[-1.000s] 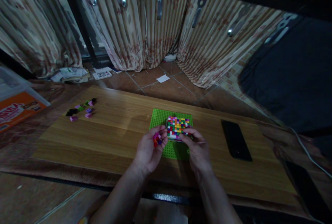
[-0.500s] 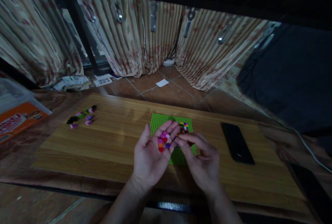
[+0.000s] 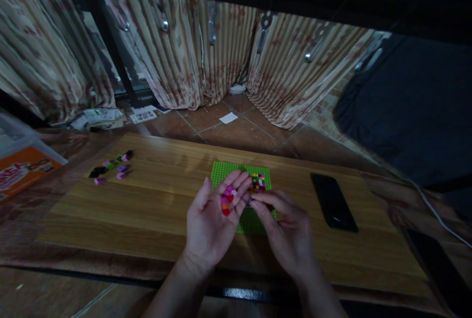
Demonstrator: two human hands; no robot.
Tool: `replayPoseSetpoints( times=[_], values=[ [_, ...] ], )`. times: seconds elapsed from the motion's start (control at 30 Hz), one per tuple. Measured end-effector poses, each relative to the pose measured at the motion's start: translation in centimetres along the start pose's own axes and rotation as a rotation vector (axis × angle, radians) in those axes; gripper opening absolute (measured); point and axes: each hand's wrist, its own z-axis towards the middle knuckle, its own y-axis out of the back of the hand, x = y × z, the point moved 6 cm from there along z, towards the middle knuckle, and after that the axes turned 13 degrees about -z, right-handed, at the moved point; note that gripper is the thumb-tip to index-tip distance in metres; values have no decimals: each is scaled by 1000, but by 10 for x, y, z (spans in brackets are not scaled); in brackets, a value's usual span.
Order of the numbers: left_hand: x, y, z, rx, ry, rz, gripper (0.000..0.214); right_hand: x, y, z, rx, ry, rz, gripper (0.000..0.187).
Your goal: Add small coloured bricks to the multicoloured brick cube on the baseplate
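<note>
My left hand (image 3: 210,219) is palm up with its fingers stretched out, cradling several small building bricks (image 3: 228,197) in pink, magenta, orange and red. Close beside its fingertips, my right hand (image 3: 283,224) pinches a tiny purple brick (image 3: 251,199) between thumb and forefinger; the fingers partly hide it. Both hands are above a green studded baseplate (image 3: 221,166). A patch of multicoloured bricks (image 3: 258,182) is set on the plate just beyond the right fingers, its near part covered by the hand.
Several pink, black, green and purple bricks (image 3: 109,164) lie at the left of the wooden table (image 3: 147,210). A black phone (image 3: 334,202) rests to the right of the baseplate. An orange-labelled plastic box (image 3: 27,170) stands at far left. Striped curtains (image 3: 177,57) hang behind.
The purple brick that lay near the left fingers is now pinched in my right hand. The left hand keeps the other bricks. The whole view has shifted slightly.
</note>
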Motion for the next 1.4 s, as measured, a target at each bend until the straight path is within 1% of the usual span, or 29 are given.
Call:
replayPoseSetpoints(
  times=[0.07,0.1,0.17,0.2,0.27,0.43,0.6,0.77,0.83,0.93,1.07,1.27,1.4],
  values=[
    [-11,9,2,-103,-87,35,40,-21,13,3,-122,-111,63,8],
    [-16,15,3,-176,-127,63,33,-32,16,4,-157,-173,108,7],
    [-22,29,5,-334,-156,138,19,-53,16,4,-167,-264,187,8],
    [-23,35,5,-381,-152,156,15,-60,13,4,-160,-289,207,8],
    [-22,41,7,-414,-127,181,11,-69,5,3,-124,-313,215,9],
    [-14,44,10,-402,-100,208,9,-74,-14,0,-44,-333,197,9],
    [-11,46,11,-410,-75,198,9,-76,-21,0,-58,-348,207,8],
    [-9,46,11,-404,-79,182,8,-85,-33,-5,-139,-463,495,14],
    [-8,45,11,-401,-79,179,8,-87,-37,-7,-174,-494,555,17],
    [-7,45,11,-392,-74,174,9,-86,-40,-8,-203,-493,589,19],
    [-7,44,11,-387,-76,173,9,-84,-40,-6,-194,-483,613,21],
    [-7,44,11,-381,-82,171,11,-81,-40,-6,-171,-429,570,17],
    [-8,42,11,-371,-74,163,11,-81,-40,-7,-178,-432,530,17]
  ],
)
